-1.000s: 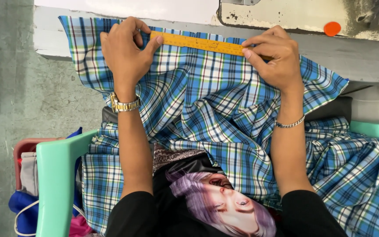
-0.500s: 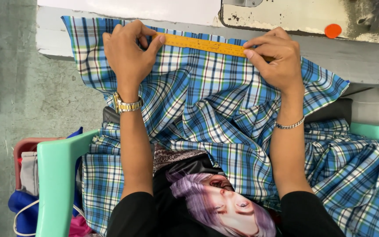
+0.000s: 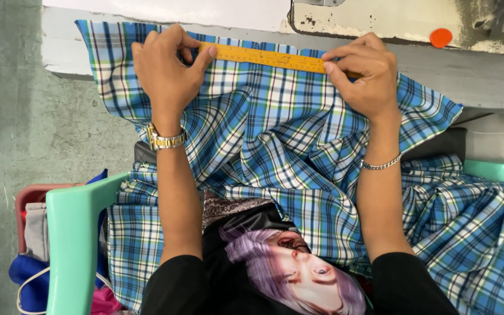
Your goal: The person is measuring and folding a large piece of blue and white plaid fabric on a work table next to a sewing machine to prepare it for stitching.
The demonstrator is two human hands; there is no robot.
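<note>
A blue, white and green plaid cloth (image 3: 275,134) lies over the edge of a grey worktable (image 3: 485,76) and runs down across my lap. A yellow ruler (image 3: 266,57) rests flat along the cloth's far edge. My left hand (image 3: 167,79) pinches the ruler's left end against the cloth, thumb and forefinger on it. My right hand (image 3: 366,73) presses down on the ruler's right end, covering its tip. A gold watch sits on my left wrist and a silver bracelet on my right.
An orange round disc (image 3: 441,37) lies on the table at the far right, beside a worn pale machine base (image 3: 380,17). Mint-green chair arms (image 3: 71,245) flank me. A heap of clothes (image 3: 30,256) sits on the concrete floor at the left.
Both hands have stayed on the ruler's ends; hands, ruler and cloth have shifted only slightly in the view.
</note>
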